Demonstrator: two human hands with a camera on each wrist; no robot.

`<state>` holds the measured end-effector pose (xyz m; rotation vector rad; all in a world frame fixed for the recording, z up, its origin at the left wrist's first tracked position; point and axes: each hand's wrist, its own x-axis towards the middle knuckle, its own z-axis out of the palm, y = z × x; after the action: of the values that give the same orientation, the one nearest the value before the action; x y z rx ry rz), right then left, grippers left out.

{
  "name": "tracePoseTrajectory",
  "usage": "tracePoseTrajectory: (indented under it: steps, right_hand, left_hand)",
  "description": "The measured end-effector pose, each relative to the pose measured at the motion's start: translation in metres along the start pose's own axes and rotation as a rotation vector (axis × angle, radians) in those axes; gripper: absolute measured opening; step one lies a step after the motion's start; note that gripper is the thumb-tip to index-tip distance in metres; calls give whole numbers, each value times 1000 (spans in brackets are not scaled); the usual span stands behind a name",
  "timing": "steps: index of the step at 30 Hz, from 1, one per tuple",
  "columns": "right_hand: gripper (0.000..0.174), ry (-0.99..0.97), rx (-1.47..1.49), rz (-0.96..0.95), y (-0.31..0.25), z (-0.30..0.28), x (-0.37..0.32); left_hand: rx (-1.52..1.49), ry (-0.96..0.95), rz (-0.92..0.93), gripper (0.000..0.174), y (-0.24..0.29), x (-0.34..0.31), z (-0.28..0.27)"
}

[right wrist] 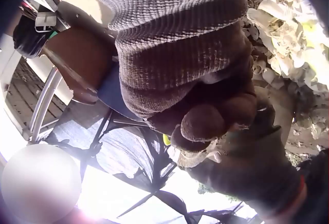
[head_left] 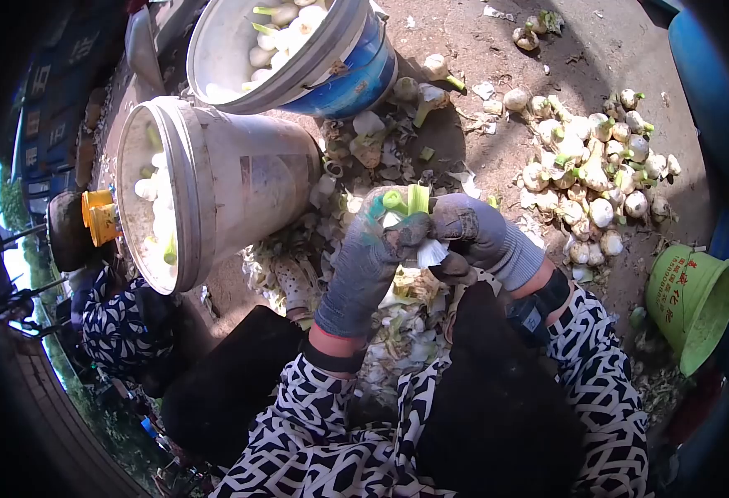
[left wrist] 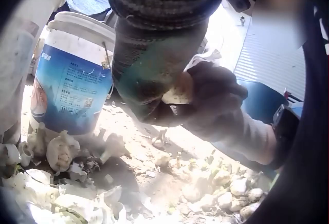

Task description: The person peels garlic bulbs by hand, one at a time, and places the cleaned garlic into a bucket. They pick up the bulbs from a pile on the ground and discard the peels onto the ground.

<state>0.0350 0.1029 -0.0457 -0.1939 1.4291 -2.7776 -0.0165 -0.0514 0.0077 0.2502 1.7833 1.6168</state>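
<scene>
While the left hand [head_left: 379, 236] gripped a green-stemmed bulb [head_left: 392, 219], the right hand [head_left: 464, 228] pinched white peel [head_left: 432, 253].
Fingers were curled around both; a bulb pile [head_left: 594, 166] lay toward the ground's [head_left: 456, 29] right edge.

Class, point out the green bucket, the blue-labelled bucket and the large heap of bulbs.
Green bucket [head_left: 672, 289]: head view, outer wall.
Blue-labelled bucket [left wrist: 72, 90]: left wrist view, printed label.
Large heap of bulbs [head_left: 601, 213]: head view, a bulb in its lower half.

Grey gloves [head_left: 349, 278] (one green-stained), black wristbands [head_left: 332, 359] and patterned sleeves [head_left: 594, 365] are worn.
</scene>
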Motion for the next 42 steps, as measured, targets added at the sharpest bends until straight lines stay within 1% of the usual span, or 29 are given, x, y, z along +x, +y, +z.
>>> tracePoseTrajectory:
  steps: [1,3,4,5,7,8,9,10,11,12,13,15,17,18,20,21,23,25,27,29,31,32,34,35,37,38,39,40,42]
  right_hand:
    - [25,34,215,142,0,-5,-8]
    - [28,96,641,435,-5,-19,-20]
    - [33,-18,618,393,-16,-27,-20]
    - [35,-15,653,409,-26,-34,-26]
    - [32,174,642,424,-31,-45,-56]
    - [32,211,537,454,-42,-40,-65]
    - [32,246,430,481,-54,-36,-75]
    - [36,220,145,462,-55,-41,-88]
    - [38,184,131,502,-67,-34,-95]
    - [45,145,206,475,-91,-10,-88]
    - [42,104,299,442,-100,-5,-102]
    - [42,-265,197,-15,-89,3,-92]
    - [37,-493,-443,296,-126,1,-54]
    - [42,-349,-732,579,-126,12,-40]
    - [53,-115,-1287,317,-91,12,-30]
    - [53,-18,-1225,306,-80,9,-22]
    - [41,97,-1212,-87,-57,8,-1]
    - [29,4,-1343,-175,-41,7,15]
    - [24,-44,-1211,-64,-44,10,9]
    - [14,-171,-814,96,-49,15,-4]
    - [13,-384,-365,319,-67,21,-20]
    - [13,-384,-367,322,-71,15,-25]
    - [15,-315,-8,618,-78,4,-33]
    - [19,-184,-50,712,-83,0,-30]
    - [27,-146,-720,309,-59,-4,-28]
    - [27,-150,-724,308,-50,-1,-24]
    - [30,-32,-1075,130,-42,3,-19]
    - [33,97,-1416,-64,-34,6,-15]
    - [33,101,-1475,-87,-20,5,-3]
  left_hand:
    - [6,-1,-5,34,-2,2,-3]
    - [-700,-56,-185,30,-10,3,-7]
    - [-890,-38,-191,27,-8,2,-7]
    - [-476,72,-97,24,-16,2,-9]
    - [-249,198,259,24,-46,10,-16]
    - [-490,63,51,29,-22,5,-23]
    - [-484,65,54,29,-12,5,-20]
    - [-695,56,6,32,-7,6,-16]
    - [-906,46,-44,36,-4,7,-11]
    - [-593,68,71,39,-4,6,-6]
    - [-1326,142,-192,40,4,13,-11]
    - [-1287,276,-180,39,7,19,-10]
    - [-1344,201,-149,41,2,20,-11]
    - [-1403,135,-130,43,-1,20,-11]
    - [-1416,67,-146,44,-5,20,-9]
    - [-1430,6,-161,45,-7,20,-8]
    - [-1431,-106,-129,46,-10,21,-3]
    - [-1444,68,-234,47,-8,23,3]
    - [-1635,-13,-215,46,-18,24,-3]
    - [-1286,63,-95,47,-24,21,-5]
    - [-1271,131,-165,50,-16,22,-4]
    - [-1274,158,-185,49,-18,24,-3]
    - [-1276,171,-210,49,-22,26,-1]
    - [-1266,188,-208,49,-23,25,1]
    - [-1259,207,-200,49,-25,24,5]
    - [-1216,260,-201,49,-26,24,7]
    - [-1172,310,-204,50,-28,25,9]
    - [-1192,135,-167,51,-42,23,2]
    - [-1056,200,-124,42,-41,21,13]
